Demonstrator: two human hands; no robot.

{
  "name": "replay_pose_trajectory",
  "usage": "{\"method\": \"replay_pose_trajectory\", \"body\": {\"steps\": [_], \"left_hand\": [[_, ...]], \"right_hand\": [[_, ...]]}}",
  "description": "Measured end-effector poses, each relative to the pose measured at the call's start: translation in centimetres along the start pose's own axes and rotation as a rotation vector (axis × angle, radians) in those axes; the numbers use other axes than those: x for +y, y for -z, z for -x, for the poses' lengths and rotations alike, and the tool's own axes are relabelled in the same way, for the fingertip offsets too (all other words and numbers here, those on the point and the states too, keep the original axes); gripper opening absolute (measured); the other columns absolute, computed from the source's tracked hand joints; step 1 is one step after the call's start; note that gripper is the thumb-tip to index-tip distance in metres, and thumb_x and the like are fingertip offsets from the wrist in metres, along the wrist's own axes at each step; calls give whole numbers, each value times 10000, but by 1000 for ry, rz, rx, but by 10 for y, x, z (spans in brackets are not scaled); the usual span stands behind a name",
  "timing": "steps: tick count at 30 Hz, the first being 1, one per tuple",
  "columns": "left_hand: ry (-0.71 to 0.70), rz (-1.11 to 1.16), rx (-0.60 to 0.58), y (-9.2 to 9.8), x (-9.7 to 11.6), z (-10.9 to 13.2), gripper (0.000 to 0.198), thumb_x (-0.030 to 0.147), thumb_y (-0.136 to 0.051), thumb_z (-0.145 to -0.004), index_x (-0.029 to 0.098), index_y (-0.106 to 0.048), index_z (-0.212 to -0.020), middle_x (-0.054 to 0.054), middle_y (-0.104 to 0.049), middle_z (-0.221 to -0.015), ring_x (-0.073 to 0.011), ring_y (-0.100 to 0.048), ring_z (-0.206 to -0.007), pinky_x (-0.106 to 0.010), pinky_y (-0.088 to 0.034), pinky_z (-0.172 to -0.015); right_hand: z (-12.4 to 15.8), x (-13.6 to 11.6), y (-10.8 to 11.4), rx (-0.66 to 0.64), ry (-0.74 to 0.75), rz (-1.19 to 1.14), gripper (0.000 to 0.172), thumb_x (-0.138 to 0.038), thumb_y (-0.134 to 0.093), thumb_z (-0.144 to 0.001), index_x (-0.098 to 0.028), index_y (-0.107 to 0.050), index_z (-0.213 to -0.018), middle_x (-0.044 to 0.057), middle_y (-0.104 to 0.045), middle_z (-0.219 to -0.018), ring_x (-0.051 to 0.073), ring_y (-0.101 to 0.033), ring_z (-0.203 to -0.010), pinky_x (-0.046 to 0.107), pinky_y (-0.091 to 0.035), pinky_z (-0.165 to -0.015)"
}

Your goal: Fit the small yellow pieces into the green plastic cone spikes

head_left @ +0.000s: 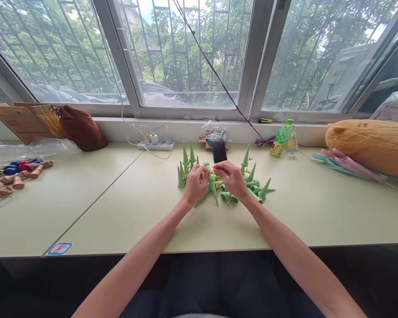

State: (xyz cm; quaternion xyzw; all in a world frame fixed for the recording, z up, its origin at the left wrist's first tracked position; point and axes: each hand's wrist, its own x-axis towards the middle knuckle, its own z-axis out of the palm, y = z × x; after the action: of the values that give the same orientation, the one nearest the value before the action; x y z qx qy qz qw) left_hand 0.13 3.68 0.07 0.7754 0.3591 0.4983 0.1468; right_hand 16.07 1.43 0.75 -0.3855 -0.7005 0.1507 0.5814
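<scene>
My left hand (196, 181) is closed in a pinch at the top of a green plastic watering spike (213, 192), whose pointed end slants down. Close beside it, my right hand (231, 177) pinches with thumb and forefinger at a small yellow piece, mostly hidden by the fingertips. To the left, several green spikes (192, 153) stand upright on their wide ends. More stand at the right, among them a tall spike (245, 158) with a yellow valve on its side. Loose ribbed green pieces (225, 196) and tilted spikes (264, 190) lie near my right wrist.
A black phone (219, 151) leans behind the spikes. Along the back are a power strip (156, 145), a green-capped bottle (281, 140) and an orange plush cushion (368, 143). Wooden pieces (18, 182) and a brown bag (81, 129) lie at the left of the table (119, 212).
</scene>
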Motion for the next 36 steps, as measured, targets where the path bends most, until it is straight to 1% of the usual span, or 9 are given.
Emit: {"method": "replay_pose_trajectory", "body": {"steps": [6, 10, 16, 23, 26, 28, 29, 31, 36], "left_hand": [[4, 12, 1, -1, -1, 0, 209, 305, -463, -950, 177, -568, -822, -21, -507, -828, -98, -463, -613, -241, -408, -566], [14, 8, 8, -1, -2, 0, 213, 303, -458, -953, 176, -559, -813, -21, -505, -823, -98, -457, -606, -243, -405, -562], [20, 4, 52, 0, -1, -1, 234, 321, -482, -943, 175, -559, -776, -18, -510, -809, -100, -460, -611, -244, -403, -566], [20, -22, 102, 1, 2, 0, 292, 336, -577, -889, 172, -531, -652, -8, -512, -751, -98, -435, -582, -247, -397, -556], [15, -21, 93, 1, 1, 0, 216, 264, -556, -892, 177, -546, -695, -12, -526, -778, -100, -458, -591, -246, -408, -562], [19, -10, 73, 1, 0, 0, 96, 212, -534, -891, 188, -596, -822, -18, -560, -841, -99, -483, -600, -246, -422, -573], [22, -5, 60, 1, 0, 0, 85, 198, -529, -888, 197, -613, -903, -20, -575, -876, -97, -490, -600, -247, -430, -580], [28, -6, 36, 1, 0, 0, 152, 205, -533, -885, 211, -622, -1007, -23, -591, -910, -94, -492, -591, -251, -441, -594], [46, -61, -16, 1, 2, 1, 131, 311, -593, -860, 192, -647, -859, -23, -569, -820, -103, -484, -584, -256, -431, -594]], "right_hand": [[0, -1, -1, 3, -10, -38, 162, -339, -591, -883, -204, -678, -906, 59, -654, -923, 175, -645, -817, 328, -564, -773], [-1, 2, -1, 20, -36, -31, 149, -310, -572, -885, -197, -668, -906, 58, -657, -910, 164, -647, -751, 322, -562, -741], [-2, 6, 3, 112, -70, 33, 156, -311, -544, -893, -191, -642, -908, 54, -664, -859, 160, -627, -706, 305, -533, -693], [-2, 6, 4, 108, -116, 91, 222, -395, -484, -934, -201, -578, -881, 25, -625, -767, 151, -598, -652, 281, -486, -644], [-2, 8, 4, 116, -136, 101, 249, -424, -464, -944, -204, -556, -873, 12, -599, -714, 151, -581, -631, 276, -463, -625], [-2, 8, 4, 121, -140, 109, 256, -433, -457, -946, -205, -546, -872, 11, -591, -704, 151, -571, -628, 274, -453, -622], [-2, 9, 4, 122, -142, 113, 257, -435, -456, -947, -205, -543, -872, 11, -590, -703, 151, -567, -627, 274, -450, -622], [-2, 9, 4, 121, -149, 118, 259, -437, -455, -947, -204, -539, -872, 12, -588, -704, 151, -561, -628, 271, -446, -621], [-2, 9, 4, 112, -151, 120, 268, -446, -446, -951, -205, -532, -873, 11, -583, -708, 148, -554, -621, 263, -436, -607]]}}
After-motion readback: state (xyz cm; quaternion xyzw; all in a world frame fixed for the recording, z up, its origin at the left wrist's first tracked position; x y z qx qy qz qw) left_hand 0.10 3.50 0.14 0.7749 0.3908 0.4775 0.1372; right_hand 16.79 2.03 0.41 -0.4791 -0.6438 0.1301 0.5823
